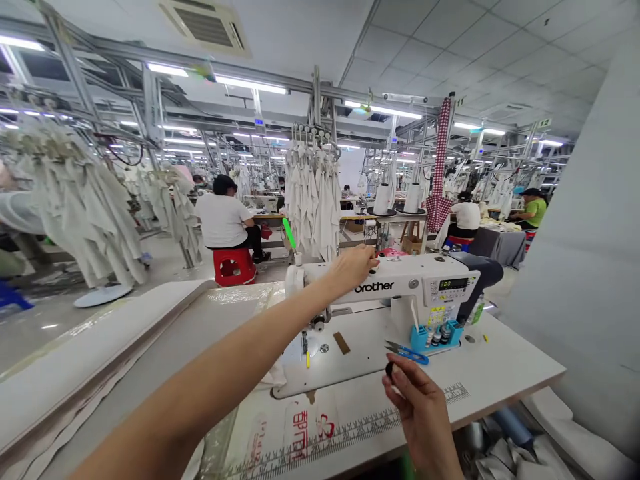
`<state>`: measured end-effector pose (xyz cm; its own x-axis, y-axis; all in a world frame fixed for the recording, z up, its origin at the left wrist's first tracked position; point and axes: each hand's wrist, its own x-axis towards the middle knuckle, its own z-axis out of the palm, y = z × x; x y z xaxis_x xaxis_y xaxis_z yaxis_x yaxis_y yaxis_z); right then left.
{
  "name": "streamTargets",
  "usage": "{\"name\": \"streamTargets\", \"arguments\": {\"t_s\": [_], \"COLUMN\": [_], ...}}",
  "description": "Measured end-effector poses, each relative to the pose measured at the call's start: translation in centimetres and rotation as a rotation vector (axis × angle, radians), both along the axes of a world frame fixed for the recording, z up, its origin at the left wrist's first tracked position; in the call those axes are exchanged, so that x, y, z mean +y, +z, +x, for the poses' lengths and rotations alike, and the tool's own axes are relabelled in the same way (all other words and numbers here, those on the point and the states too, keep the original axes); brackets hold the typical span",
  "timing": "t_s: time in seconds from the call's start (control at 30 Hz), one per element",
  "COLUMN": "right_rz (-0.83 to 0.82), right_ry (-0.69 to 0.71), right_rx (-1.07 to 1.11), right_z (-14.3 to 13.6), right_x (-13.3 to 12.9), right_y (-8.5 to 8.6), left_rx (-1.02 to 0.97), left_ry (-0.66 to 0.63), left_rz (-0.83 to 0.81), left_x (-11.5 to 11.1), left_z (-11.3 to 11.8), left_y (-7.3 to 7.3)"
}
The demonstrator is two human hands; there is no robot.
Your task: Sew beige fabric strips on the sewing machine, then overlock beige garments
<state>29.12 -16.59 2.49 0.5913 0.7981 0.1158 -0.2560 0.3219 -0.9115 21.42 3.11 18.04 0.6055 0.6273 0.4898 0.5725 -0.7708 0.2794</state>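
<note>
A white Brother sewing machine (330,272) stands on the table before me. My left hand (354,264) reaches across to the top of its arm, fingers bent down and pinched at something there that I cannot make out. In front of the machine, my right hand (417,393) pinches a small dark round piece (389,369) between thumb and fingers. Just beyond that hand lie blue-handled thread snips (411,354). A blue holder (421,340) with several small spools stands against the machine's base. On the bed, left of the snips, is a flat brown strip (341,343).
A printed ruler (350,428) runs along the table's front edge. White fabric (273,379) lies by the needle. White garments (313,193) hang behind the machine, near two thread cones (383,199). A person on a red stool (234,267) sits farther back left. A pale wall (580,253) rises at right.
</note>
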Motion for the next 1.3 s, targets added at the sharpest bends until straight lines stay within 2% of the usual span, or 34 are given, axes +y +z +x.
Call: {"name": "streamTargets", "arguments": {"t_s": [0.07, 0.2, 0.27, 0.33, 0.4, 0.47, 0.6, 0.77, 0.9, 1.07, 1.17, 1.3], "right_rz": [0.109, 0.258, 0.301, 0.314, 0.313, 0.308, 0.253, 0.149, 0.06, -0.174, -0.345, -0.52], "right_ry": [-0.146, -0.319, -0.376, -0.387, -0.392, -0.423, -0.516, -0.516, -0.474, -0.527, -0.391, -0.092], "right_rx": [-0.296, -0.691, -0.87, -1.041, -1.192, -1.311, -1.477, -1.657, -1.749, -1.775, -1.839, -1.854], "right_z": [0.5, 2.1, 2.6, 2.9, 2.9, 2.8, 2.1, 1.5, 2.3, 3.0, 1.9, 0.0], "right_x": [1.9, 7.7, 10.8, 13.3, 14.9, 15.5, 15.0, 13.7, 12.4, 12.8, 14.2, 15.8], "right_y": [1.9, 7.9, 10.6, 12.1, 12.3, 11.7, 10.5, 11.0, 13.0, 17.2, 19.2, 20.5], "left_rx": [-0.035, -0.108, -0.122, -0.132, -0.143, -0.155, -0.184, -0.197, -0.184, -0.208, -0.227, -0.28], "left_ry": [0.039, 0.121, 0.12, 0.103, 0.087, 0.068, 0.002, -0.061, -0.088, -0.079, -0.05, 0.011], "left_rz": [0.017, 0.03, 0.034, 0.032, 0.02, -0.002, -0.039, -0.11, -0.169, -0.174, -0.191, -0.225], "left_x": [-0.1, -0.2, -0.2, -0.1, 0.0, 0.2, 0.4, 1.0, 1.3, 1.0, 1.1, 1.4], "left_z": [0.3, 0.1, -0.3, -0.8, -1.2, -1.6, -2.0, -2.4, -3.5, -4.3, -4.5, -5.0], "left_y": [0.1, 1.4, 2.2, 2.7, 2.9, 2.9, 2.6, 3.0, 3.5, 3.3, 3.3, 3.9]}}
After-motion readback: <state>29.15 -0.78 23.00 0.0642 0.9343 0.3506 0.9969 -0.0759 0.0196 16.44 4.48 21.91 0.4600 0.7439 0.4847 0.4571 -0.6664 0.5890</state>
